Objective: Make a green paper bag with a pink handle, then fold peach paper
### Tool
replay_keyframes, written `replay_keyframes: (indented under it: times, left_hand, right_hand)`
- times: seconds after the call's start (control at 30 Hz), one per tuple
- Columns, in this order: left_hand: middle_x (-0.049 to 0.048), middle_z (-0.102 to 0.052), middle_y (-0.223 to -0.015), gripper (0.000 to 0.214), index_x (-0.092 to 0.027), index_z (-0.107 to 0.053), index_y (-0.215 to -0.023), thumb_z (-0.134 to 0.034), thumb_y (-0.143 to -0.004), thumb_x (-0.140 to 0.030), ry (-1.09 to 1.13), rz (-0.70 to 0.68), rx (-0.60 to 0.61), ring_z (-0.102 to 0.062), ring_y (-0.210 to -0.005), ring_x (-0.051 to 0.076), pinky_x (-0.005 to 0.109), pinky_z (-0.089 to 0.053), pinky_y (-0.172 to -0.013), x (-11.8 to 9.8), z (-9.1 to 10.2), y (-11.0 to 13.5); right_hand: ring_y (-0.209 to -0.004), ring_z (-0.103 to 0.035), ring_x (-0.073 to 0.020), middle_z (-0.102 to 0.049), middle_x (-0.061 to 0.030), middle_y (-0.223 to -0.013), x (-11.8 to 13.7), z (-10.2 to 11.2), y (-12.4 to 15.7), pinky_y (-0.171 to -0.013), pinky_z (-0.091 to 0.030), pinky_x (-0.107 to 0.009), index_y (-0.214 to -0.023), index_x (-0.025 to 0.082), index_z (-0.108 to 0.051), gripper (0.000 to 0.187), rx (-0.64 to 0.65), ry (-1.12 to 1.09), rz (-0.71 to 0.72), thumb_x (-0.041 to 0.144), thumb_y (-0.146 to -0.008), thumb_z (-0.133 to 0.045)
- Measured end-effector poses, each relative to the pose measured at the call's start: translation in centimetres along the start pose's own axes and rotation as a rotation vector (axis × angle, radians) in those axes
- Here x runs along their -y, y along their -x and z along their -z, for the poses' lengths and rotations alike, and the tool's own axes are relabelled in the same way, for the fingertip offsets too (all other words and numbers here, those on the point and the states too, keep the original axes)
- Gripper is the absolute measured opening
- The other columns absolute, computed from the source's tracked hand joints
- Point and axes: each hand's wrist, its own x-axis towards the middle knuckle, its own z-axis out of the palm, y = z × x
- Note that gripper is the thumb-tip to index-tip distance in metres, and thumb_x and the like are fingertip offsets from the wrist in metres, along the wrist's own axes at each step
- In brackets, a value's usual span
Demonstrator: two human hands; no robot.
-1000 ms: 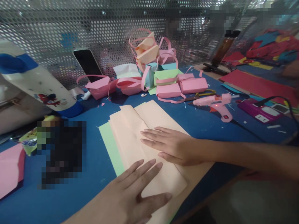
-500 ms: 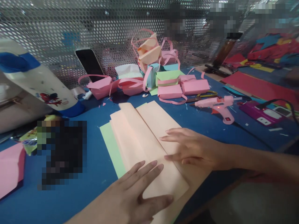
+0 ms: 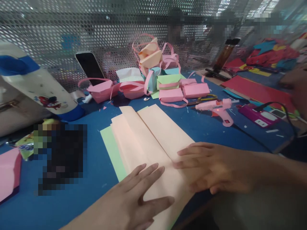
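Note:
A folded peach paper sheet (image 3: 146,137) lies on a blue table (image 3: 72,204), with a green sheet (image 3: 110,150) showing under its left edge. My left hand (image 3: 134,198) lies flat on the near part of the peach paper, fingers spread. My right hand (image 3: 213,167) rests open at the paper's near right edge, fingers stretched out and slightly blurred, fingertips touching the paper.
Folded pink, green and peach paper boxes (image 3: 168,86) with pink strips pile up at the back. A pink glue gun (image 3: 216,107) and a purple power strip (image 3: 261,116) lie right. A phone (image 3: 90,67) leans on the mesh wall. A white bottle (image 3: 35,86) lies left.
My right hand has slid along the peach paper toward me and to the right, from the middle of the sheet to its near right edge. The left hand has stayed put.

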Motion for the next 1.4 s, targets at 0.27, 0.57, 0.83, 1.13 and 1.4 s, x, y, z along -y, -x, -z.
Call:
replay_keyframes:
  times: [0.27, 0.57, 0.83, 1.13, 1.4]
  left_hand:
    - [0.0109, -0.025, -0.164, 0.066, -0.034, -0.042, -0.150, -0.061, -0.090, -0.016, 0.040, 0.009, 0.020, -0.025, -0.149, 0.035, 0.055, -0.036, -0.115, -0.2, 0.4, 0.1]
    - [0.0098, -0.025, -0.164, 0.059, -0.033, -0.040, -0.152, -0.057, -0.096, -0.023, 0.056, -0.010, 0.059, -0.024, -0.149, 0.034, 0.054, -0.033, -0.117, -0.1, 0.7, 0.2]
    - [0.0125, -0.026, -0.163, 0.062, -0.035, -0.036, -0.153, -0.056, -0.096, -0.020, 0.031, 0.000, 0.058, -0.022, -0.149, 0.033, 0.055, -0.035, -0.116, -0.2, 0.8, 0.2]
    - [0.0145, -0.023, -0.164, 0.067, -0.034, -0.035, -0.153, -0.057, -0.093, -0.015, 0.057, 0.004, 0.094, -0.021, -0.149, 0.035, 0.057, -0.031, -0.117, -0.4, 1.1, 0.2]
    - [0.0148, -0.022, -0.164, 0.065, -0.034, -0.038, -0.151, -0.058, -0.092, -0.016, 0.081, 0.021, 0.112, -0.021, -0.149, 0.036, 0.059, -0.030, -0.117, -0.5, 1.3, 0.2]
  right_hand:
    - [-0.154, -0.007, -0.0279, -0.009, -0.0013, -0.168, -1.6, -0.8, -0.9, -0.122, -0.014, -0.053, -0.148, 0.037, -0.046, 0.044, -0.100, -0.061, -0.097, 0.044, -0.105, -0.043]
    - [-0.153, -0.010, -0.0290, -0.019, -0.0009, -0.166, -4.2, -1.5, -3.0, -0.121, -0.018, -0.057, -0.144, 0.041, -0.051, 0.039, -0.236, 0.038, -0.211, 0.041, -0.105, -0.043]
    - [-0.153, -0.013, -0.0279, -0.021, -0.0038, -0.166, -5.4, -0.9, -5.2, -0.120, -0.019, -0.057, -0.147, 0.039, -0.046, 0.041, -0.247, 0.121, -0.277, 0.038, -0.107, -0.037]
    - [-0.153, -0.017, -0.0251, -0.028, -0.0062, -0.163, -6.4, 0.4, -8.0, -0.121, -0.020, -0.054, -0.148, 0.034, -0.046, 0.041, -0.241, 0.148, -0.357, 0.035, -0.108, -0.036]
    - [-0.152, -0.019, -0.0254, -0.031, -0.0049, -0.162, -7.4, 0.9, -9.7, -0.122, -0.020, -0.053, -0.147, 0.032, -0.048, 0.041, -0.267, 0.146, -0.355, 0.036, -0.108, -0.035]
